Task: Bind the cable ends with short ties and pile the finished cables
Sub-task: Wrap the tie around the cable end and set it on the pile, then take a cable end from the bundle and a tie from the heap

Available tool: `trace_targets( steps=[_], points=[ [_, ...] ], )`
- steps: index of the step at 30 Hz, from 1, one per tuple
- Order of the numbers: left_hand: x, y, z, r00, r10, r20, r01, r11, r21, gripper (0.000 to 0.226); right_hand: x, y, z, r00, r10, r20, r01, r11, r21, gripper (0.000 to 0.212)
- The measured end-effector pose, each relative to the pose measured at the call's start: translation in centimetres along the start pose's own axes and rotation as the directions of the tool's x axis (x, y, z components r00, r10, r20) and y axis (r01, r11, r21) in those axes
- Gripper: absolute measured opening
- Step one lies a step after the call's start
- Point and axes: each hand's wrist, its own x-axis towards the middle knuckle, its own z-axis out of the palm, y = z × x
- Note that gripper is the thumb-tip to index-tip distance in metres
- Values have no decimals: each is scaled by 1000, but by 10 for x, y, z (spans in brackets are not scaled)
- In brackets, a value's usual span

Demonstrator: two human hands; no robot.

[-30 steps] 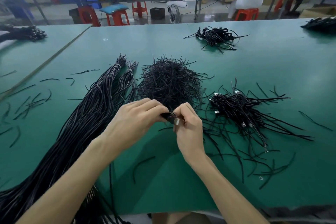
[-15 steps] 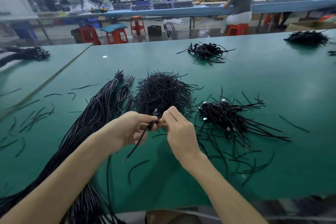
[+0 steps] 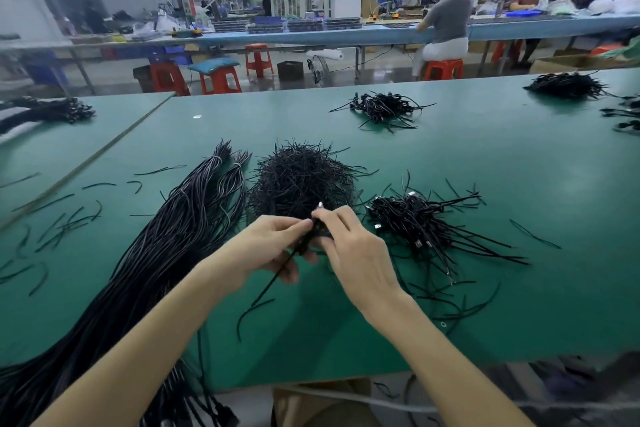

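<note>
Cable end (image 3: 317,230) pinched between both hands — left (image 3: 266,246), right (image 3: 356,253)

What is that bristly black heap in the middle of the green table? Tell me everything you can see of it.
The heap is a rounded mound of short, thin black ties, stiff-looking like coated wire, crossing every way with ends poking out. It rests on the green table, with the long cable bundle at its left and a pile of bound cables at its right. The left hand and right hand hide its near edge; contact cannot be told.
</note>
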Motion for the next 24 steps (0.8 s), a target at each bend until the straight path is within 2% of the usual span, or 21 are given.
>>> trace_targets(
  steps=[3,5,6,7,8,9,10,11,14,17,21,24],
  points=[
    [0,-6,-7,999,-37,34,36,999,25,49,-2,11,-11,1000,19,-8,-19,1000,-22,24],
    [1,-11,-18,993,-48,-112,54,997,48,50,2,22,-19,991,126,-43,-126,992,2,27],
    [0,-15,-26,971,-35,-235,70,987,142,48,7,30,-24,978,197,-69,-197,980,11,28],
    [-2,-20,-36,931,1,-364,122,941,315,44,13,39,-30,958,272,-93,-272,962,7,30],
    [-6,-25,-47,872,69,-484,228,818,528,39,19,48,-37,934,339,-112,-343,939,-15,31],
    [-11,-32,-57,812,154,-563,356,634,687,35,26,58,-44,912,389,-131,-399,915,-57,33],
    [-15,-39,-66,769,213,-603,455,480,750,33,31,66,-51,893,425,-148,-441,891,-108,35],
    [-18,-45,-73,748,219,-627,521,392,758,34,36,74,-56,878,452,-155,-473,868,-151,37],
    [-23,-58,-83,786,54,-616,578,290,763,38,42,89,-62,839,530,-127,-545,817,-190,39],
    [-21,-74,-87,801,115,-587,541,281,793,24,35,87,-55,813,577,-80,-581,795,-176,43],
    [-16,-77,-85,797,138,-587,559,199,805,9,20,64,-40,878,476,-45,-477,864,-160,39],
    [-12,-75,-82,823,128,-554,539,134,831,9,16,42,-28,920,390,15,-386,914,-124,34]
  ],
)
